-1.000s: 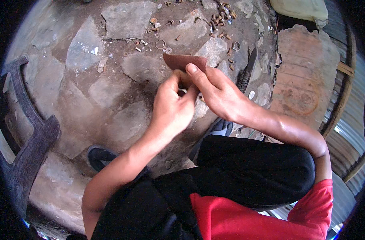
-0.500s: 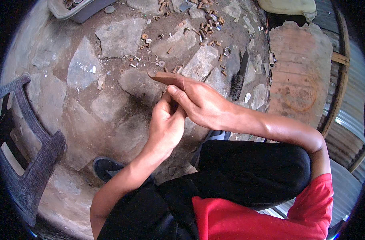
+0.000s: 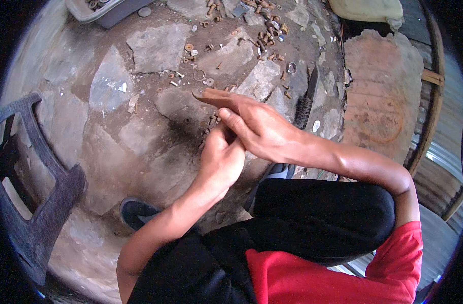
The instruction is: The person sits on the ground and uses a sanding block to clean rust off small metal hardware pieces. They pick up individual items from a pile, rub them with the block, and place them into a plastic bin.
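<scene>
My left hand (image 3: 222,159) and my right hand (image 3: 264,124) meet in front of me above the stone floor. The right one lies over the left, its thumb against the left hand's fingers. A thin curled brown sheet (image 3: 203,98), perhaps sandpaper, sticks out beyond the right fingers, which hold it. My left fingers are closed under the right palm; whatever they grip is hidden. Just beyond the left hand, small rusty metal pieces (image 3: 211,121) lie on the ground.
Rusty bolts and nuts (image 3: 264,38) are scattered farther off. A wire brush (image 3: 306,99) lies right of my hands. A grey tub (image 3: 121,14) holds metal parts at the far left. A dark plastic chair (image 3: 59,187) stands left; a rusty metal sheet (image 3: 381,91) and yellowish container (image 3: 368,9) are right.
Both hands, still together, have shifted slightly right in the picture, and the view has shifted a little too. Small metal pieces beyond my left hand now show more.
</scene>
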Tool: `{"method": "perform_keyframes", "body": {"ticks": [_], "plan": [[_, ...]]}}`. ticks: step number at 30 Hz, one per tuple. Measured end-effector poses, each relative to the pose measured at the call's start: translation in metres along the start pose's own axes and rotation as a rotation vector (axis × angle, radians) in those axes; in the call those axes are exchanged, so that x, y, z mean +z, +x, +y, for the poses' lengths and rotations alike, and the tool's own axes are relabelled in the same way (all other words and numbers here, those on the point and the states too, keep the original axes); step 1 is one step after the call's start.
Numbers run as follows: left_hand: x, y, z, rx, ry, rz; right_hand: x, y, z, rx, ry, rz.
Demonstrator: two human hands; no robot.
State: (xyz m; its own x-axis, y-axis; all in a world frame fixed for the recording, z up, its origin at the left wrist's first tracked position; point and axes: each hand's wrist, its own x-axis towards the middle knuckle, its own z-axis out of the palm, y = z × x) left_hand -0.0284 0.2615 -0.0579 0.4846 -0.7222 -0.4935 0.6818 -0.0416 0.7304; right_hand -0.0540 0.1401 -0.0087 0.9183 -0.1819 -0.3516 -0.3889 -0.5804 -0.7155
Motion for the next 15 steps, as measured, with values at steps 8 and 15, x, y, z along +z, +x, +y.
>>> {"method": "perform_keyframes", "body": {"ticks": [8,15], "plan": [[-0.007,0.010,0.007,-0.180,-0.250,-0.001,-0.004,-0.002,-0.004,0.030,0.033,0.003],[-0.012,0.012,0.009,-0.112,-0.256,-0.016,-0.007,-0.001,-0.009,0.114,0.111,-0.073]]}}
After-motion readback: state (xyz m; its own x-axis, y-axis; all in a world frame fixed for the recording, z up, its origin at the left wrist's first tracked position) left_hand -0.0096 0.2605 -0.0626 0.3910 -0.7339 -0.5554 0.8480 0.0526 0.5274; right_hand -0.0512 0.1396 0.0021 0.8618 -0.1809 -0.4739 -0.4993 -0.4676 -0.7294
